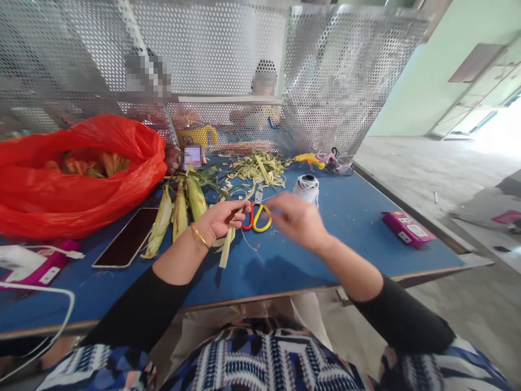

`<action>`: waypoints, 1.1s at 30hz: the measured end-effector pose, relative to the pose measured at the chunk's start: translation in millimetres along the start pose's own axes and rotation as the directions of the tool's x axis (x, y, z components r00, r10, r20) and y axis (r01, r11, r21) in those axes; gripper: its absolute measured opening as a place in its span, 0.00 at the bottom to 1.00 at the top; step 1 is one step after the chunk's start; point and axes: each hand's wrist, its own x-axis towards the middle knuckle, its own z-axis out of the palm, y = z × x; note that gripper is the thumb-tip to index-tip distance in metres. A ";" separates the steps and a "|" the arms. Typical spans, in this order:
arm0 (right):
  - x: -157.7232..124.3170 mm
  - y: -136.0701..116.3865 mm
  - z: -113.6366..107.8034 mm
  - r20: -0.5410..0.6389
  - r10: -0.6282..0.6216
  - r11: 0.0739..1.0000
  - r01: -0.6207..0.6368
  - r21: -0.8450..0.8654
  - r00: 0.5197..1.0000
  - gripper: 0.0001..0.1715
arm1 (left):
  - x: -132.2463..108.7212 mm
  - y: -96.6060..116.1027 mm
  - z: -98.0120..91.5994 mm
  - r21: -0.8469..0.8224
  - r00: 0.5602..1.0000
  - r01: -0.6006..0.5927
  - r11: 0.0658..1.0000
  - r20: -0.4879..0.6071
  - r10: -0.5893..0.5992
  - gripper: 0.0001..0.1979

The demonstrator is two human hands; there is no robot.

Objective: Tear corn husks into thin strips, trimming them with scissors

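My left hand [222, 217] is closed in a pinch on a pale folded strip of corn husk [226, 247] that hangs down over the blue table [350, 239]. My right hand [295, 220] is blurred by motion just to the right of it, above the table; its fingers cannot be made out. A thin white thread [248, 239] runs between the hands. Scissors with red and yellow handles [257, 216] lie right behind the hands. A spool of white thread [306, 188] stands behind my right hand.
Three husked corn cobs [179, 209] lie left of my left hand, beside a dark phone [126, 237]. A red plastic bag [77, 174] with husks fills the left. Husk scraps [260, 168], a yellow glue gun [310, 159], a pink box [408, 228]. Perforated metal screen [334, 76] with people behind.
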 end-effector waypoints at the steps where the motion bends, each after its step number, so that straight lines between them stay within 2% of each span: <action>1: 8.0 14.7 -7.5 -0.128 0.217 0.967 -0.230 -0.105 0.968 0.19 | -0.8 2.3 -2.1 -0.003 0.999 -0.034 0.999 -0.014 0.034 0.15; 2: 16.5 30.0 -13.3 -0.193 0.359 0.900 -0.393 -0.188 0.913 0.23 | -1.6 4.2 -4.0 -0.003 0.998 -0.065 0.998 -0.026 0.065 0.15; 3: 24.5 44.9 -16.9 -0.204 0.454 0.829 -0.495 -0.261 0.867 0.29 | -2.4 5.8 -5.6 0.000 0.995 -0.091 0.996 -0.038 0.091 0.14; 4: 31.5 58.7 -18.4 -0.176 0.534 0.764 -0.561 -0.318 0.827 0.33 | -3.0 7.0 -6.9 0.007 0.992 -0.115 0.993 -0.051 0.115 0.14; 6: 40.2 81.4 -16.5 -0.013 0.627 0.725 -0.589 -0.357 0.779 0.35 | -3.8 8.9 -8.8 0.031 0.985 -0.152 0.988 -0.080 0.154 0.14; 9: 41.1 103.0 -11.4 0.057 0.629 0.743 -0.578 -0.339 0.775 0.32 | -3.3 10.4 -9.9 0.085 0.975 -0.177 0.981 -0.120 0.187 0.15; 12: 35.3 111.5 -11.7 0.005 0.587 0.765 -0.553 -0.331 0.809 0.33 | -1.7 10.5 -9.1 0.118 0.968 -0.190 0.975 -0.145 0.206 0.15; 14: 31.6 105.3 -10.7 -0.092 0.513 0.791 -0.512 -0.334 0.853 0.36 | -1.0 10.4 -8.5 0.119 0.965 -0.199 0.973 -0.152 0.215 0.15; 16: 29.8 85.0 -3.0 -0.149 0.417 0.841 -0.443 -0.310 0.897 0.34 | -0.9 10.8 -8.6 0.115 0.963 -0.209 0.971 -0.150 0.225 0.14; 17: 29.9 69.9 4.1 -0.110 0.384 0.875 -0.399 -0.274 0.917 0.28 | -1.0 11.2 -9.0 0.115 0.962 -0.215 0.970 -0.147 0.231 0.14; 18: 31.0 52.6 13.0 -0.021 0.367 0.904 -0.362 -0.228 0.930 0.22 | -1.2 11.6 -9.5 0.114 0.961 -0.223 0.968 -0.143 0.238 0.14; 19: 33.0 34.3 23.2 0.109 0.370 0.921 -0.348 -0.177 0.923 0.21 | -1.4 11.9 -10.0 0.111 0.960 -0.229 0.967 -0.140 0.243 0.14; 20: 36.0 16.5 33.5 0.235 0.365 0.930 -0.339 -0.143 0.901 0.23 | -1.7 12.3 -10.5 0.107 0.959 -0.233 0.967 -0.139 0.247 0.14; 21: 39.7 0.6 43.1 0.304 0.373 0.928 -0.345 -0.141 0.877 0.26 | -2.0 12.5 -10.9 0.104 0.958 -0.236 0.966 -0.140 0.249 0.15; 24: 50.5 -26.2 58.9 0.347 0.425 0.904 -0.368 -0.220 0.836 0.28 | -3.3 12.7 -10.8 0.102 0.956 -0.238 0.966 -0.151 0.251 0.16; 26: 51.4 -24.9 55.5 0.382 0.454 0.889 -0.385 -0.246 0.805 0.28 | -4.3 12.6 -9.9 0.104 0.955 -0.242 0.965 -0.154 0.256 0.16; 29: 36.9 -4.9 34.9 0.418 0.477 0.878 -0.402 -0.258 0.773 0.30 | -5.8 12.2 -8.0 0.101 0.954 -0.248 0.963 -0.149 0.261 0.17; 33: 2.4 26.0 1.2 0.484 0.466 0.880 -0.446 -0.164 0.741 0.41 | -6.3 10.7 -6.2 0.102 0.954 -0.253 0.962 -0.137 0.266 0.17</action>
